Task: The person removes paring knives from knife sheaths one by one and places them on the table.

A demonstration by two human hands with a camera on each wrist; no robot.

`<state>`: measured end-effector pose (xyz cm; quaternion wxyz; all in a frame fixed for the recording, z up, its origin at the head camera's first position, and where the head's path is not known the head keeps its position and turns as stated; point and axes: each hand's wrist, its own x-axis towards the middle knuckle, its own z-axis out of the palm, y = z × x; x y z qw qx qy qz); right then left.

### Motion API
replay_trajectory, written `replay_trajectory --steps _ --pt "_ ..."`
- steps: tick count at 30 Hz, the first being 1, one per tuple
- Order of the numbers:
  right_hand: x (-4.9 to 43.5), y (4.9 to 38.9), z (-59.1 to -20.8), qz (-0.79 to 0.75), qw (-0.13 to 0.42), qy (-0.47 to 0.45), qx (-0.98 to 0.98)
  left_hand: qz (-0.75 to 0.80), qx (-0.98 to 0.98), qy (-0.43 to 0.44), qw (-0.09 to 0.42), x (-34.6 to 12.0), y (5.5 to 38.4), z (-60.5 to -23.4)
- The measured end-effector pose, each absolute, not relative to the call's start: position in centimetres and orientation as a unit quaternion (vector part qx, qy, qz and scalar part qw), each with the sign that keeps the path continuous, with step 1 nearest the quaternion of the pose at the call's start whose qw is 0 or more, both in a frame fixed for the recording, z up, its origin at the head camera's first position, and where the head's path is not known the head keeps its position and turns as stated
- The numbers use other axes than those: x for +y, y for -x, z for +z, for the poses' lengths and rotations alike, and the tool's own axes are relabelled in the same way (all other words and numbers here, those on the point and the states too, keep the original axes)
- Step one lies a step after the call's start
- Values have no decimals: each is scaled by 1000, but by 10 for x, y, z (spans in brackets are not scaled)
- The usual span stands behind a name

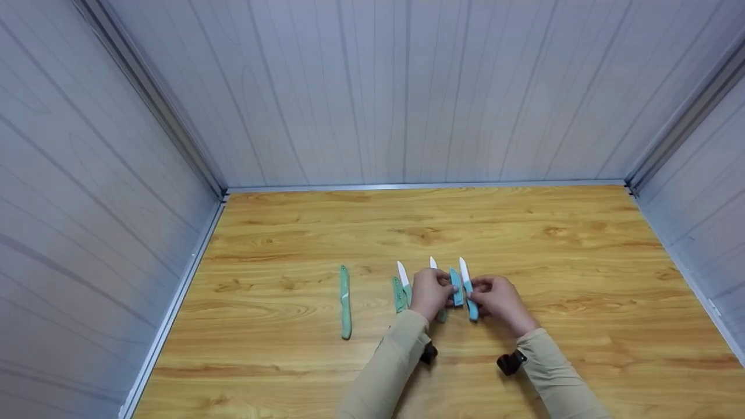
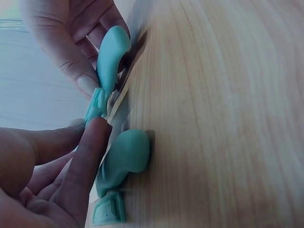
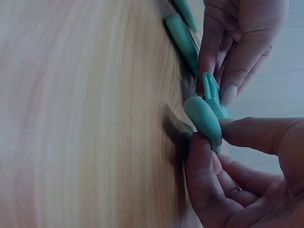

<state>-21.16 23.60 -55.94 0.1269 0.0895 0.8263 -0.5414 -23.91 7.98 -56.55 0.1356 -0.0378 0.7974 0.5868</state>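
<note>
My left hand (image 1: 432, 294) pinches a blue knife sheath (image 1: 456, 286) between thumb and fingers. Just right of it, my right hand (image 1: 499, 299) pinches a blue-handled paring knife (image 1: 469, 297), its white blade pointing away from me. Sheath and knife are side by side, a narrow gap between them in the head view. Partly hidden by the left hand is another white-bladed knife (image 1: 441, 316). Left of that hand lie a green-handled knife (image 1: 403, 273) with a bare white blade and a green sheath (image 1: 399, 295). In the left wrist view, the held knife's handle (image 2: 111, 57) sits above the sheath (image 2: 96, 105).
A green knife in its sheath (image 1: 346, 302) lies apart on the left of the wooden table (image 1: 279, 244). Pale panels (image 1: 407, 93) wall the table at the back and both sides. Each wrist carries a small black camera (image 1: 511, 363).
</note>
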Motion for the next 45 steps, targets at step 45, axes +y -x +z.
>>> replay_trajectory --steps 45 --pt "233 210 -560 -535 123 -105 829 509 854 13 103 84 240 -565"
